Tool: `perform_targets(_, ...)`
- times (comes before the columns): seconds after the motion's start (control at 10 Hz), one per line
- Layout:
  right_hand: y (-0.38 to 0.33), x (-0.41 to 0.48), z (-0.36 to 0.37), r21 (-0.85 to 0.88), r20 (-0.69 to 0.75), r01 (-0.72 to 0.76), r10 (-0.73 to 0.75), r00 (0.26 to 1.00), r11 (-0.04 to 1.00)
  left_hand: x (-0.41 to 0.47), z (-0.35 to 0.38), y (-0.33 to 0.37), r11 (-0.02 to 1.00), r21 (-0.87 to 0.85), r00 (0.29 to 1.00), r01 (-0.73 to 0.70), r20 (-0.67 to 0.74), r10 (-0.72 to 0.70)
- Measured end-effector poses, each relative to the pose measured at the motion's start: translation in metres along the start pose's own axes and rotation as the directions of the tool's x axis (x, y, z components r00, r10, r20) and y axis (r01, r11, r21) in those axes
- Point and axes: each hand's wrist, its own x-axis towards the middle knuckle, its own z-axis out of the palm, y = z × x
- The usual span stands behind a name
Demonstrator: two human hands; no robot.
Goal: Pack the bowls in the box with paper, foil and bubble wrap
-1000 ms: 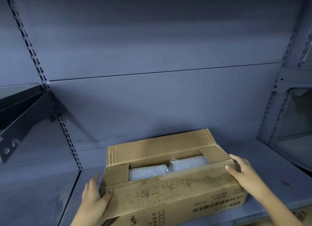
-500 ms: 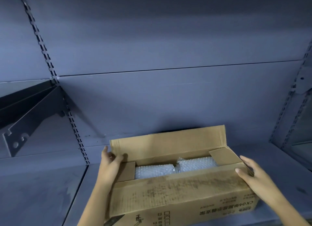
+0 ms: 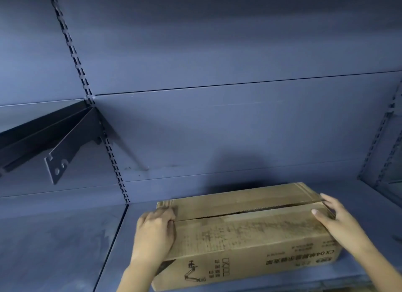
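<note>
The cardboard box point(image 3: 245, 233) lies on the shelf point(image 3: 65, 248) between both hands, top flaps folded down. The left hand point(image 3: 153, 230) curls its fingers over the box's left end. The right hand point(image 3: 339, 222) presses straight-fingered on the right end.

Cardboard box point(image 3: 245, 233) front side: upside-down print "CX04", then characters too blurry to read; other small print illegible.

the left hand point(image 3: 154, 230) lies knuckles up, fingers curled over the left end of the box point(image 3: 250, 233). the right hand point(image 3: 335, 220) lies flat on its right end, fingers straight.
</note>
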Motion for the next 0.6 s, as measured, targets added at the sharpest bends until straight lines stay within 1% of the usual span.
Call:
perform_targets(0.1,-0.002,-0.003,0.001,-0.015,-0.011,0.002,-0.002,1.0,1.0,-0.005,0.0,0.035,0.992,0.079,0.993,-0.103,0.068,0.097)
perform_targets(0.2,-0.006,-0.007,0.002,-0.019,-0.02,-0.004,0.004,1.0,1.0,-0.014,0.017,0.062,0.979,0.16,0.98,-0.13,0.168,0.103)
perform_targets(0.3,-0.008,-0.008,0.001,-0.021,-0.016,-0.017,0.017,1.0,1.0,-0.02,0.03,0.084,0.967,0.202,0.946,-0.153,0.312,0.085)
perform_targets(0.4,-0.012,-0.011,-0.001,-0.049,-0.032,-0.024,0.022,0.999,0.998,-0.022,0.03,0.102,0.963,0.195,0.939,-0.188,0.323,0.118)
perform_targets(0.5,-0.008,-0.007,0.001,-0.211,-0.058,-0.059,0.048,0.997,0.976,-0.02,0.026,0.111,0.942,0.256,0.903,-0.218,0.419,0.096)
perform_targets(0.6,-0.026,-0.01,0.001,-0.361,-0.141,0.046,-0.103,0.985,0.931,-0.02,0.028,0.11,0.941,0.269,0.916,-0.203,0.391,0.086)
